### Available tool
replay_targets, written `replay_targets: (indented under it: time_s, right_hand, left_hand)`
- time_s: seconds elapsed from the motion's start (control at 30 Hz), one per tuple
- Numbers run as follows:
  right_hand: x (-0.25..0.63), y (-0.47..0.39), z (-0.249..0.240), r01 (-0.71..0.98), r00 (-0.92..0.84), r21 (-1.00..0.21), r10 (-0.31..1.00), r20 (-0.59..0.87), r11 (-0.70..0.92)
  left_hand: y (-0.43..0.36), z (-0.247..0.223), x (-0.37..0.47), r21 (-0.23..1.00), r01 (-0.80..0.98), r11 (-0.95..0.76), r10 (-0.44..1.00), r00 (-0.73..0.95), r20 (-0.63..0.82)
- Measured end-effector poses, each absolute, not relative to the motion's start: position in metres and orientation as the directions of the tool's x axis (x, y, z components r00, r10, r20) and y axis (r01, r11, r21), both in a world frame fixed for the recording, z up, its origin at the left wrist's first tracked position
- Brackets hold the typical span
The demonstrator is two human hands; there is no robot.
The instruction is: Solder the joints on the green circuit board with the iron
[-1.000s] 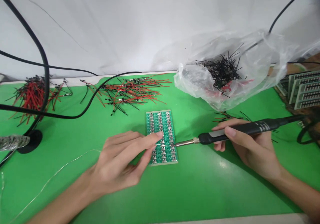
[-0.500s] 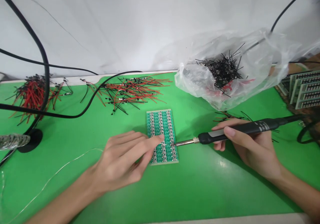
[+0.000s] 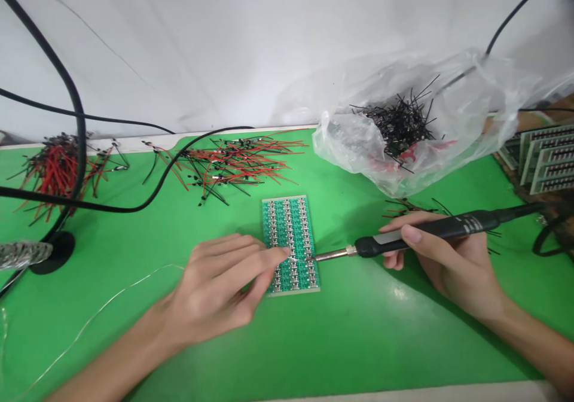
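A green circuit board [image 3: 299,216] with three columns of small metal parts lies flat on the green mat. My left hand [image 3: 228,282] pinches solder wire [image 3: 96,313] over the board's left side, and a short end of the wire sticks out past the fingertips toward the right column. In my right hand [image 3: 452,264] is a soldering iron [image 3: 394,243], held like a pen. Its metal tip reaches the right column, close to the wire's end; whether tip and wire touch is too small to tell.
A solder spool [image 3: 27,253] stands at the left. Red and black wire leads [image 3: 237,160] lie along the back, with another bunch [image 3: 56,174] further left. An open plastic bag [image 3: 359,145] holds black leads. Upright boards [image 3: 553,163] stand at the right. A black cable [image 3: 130,209] crosses the left side.
My left fingertips have drawn back slightly to the left, with a little more wire showing beyond them. The soldering iron stays at almost the same spot on the board.
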State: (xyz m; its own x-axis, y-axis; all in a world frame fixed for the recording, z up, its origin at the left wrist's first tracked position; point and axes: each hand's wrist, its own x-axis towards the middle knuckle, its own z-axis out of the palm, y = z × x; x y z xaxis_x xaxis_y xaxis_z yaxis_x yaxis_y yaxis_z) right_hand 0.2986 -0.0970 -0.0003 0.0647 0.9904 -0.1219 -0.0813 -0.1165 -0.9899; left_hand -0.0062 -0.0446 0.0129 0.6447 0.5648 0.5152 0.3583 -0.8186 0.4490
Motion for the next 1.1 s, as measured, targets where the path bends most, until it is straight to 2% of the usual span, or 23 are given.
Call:
replay_targets:
  time_s: [0.3, 1.1]
  right_hand:
    - [0.2989, -0.0969, -0.0002, -0.081, 0.058, -0.99, 0.991, -0.119, -0.114]
    - [0.3003, -0.0975, -0.0021, -0.076, 0.044, -0.993, 0.995, -0.092, -0.088]
  left_hand:
    - [-0.0446, 0.0126, -0.0055, 0.384, 0.37, -0.846, 0.53, 0.657, 0.536]
    - [-0.0439, 0.0125, -0.0053, 0.394, 0.342, -0.853, 0.515, 0.672, 0.532]
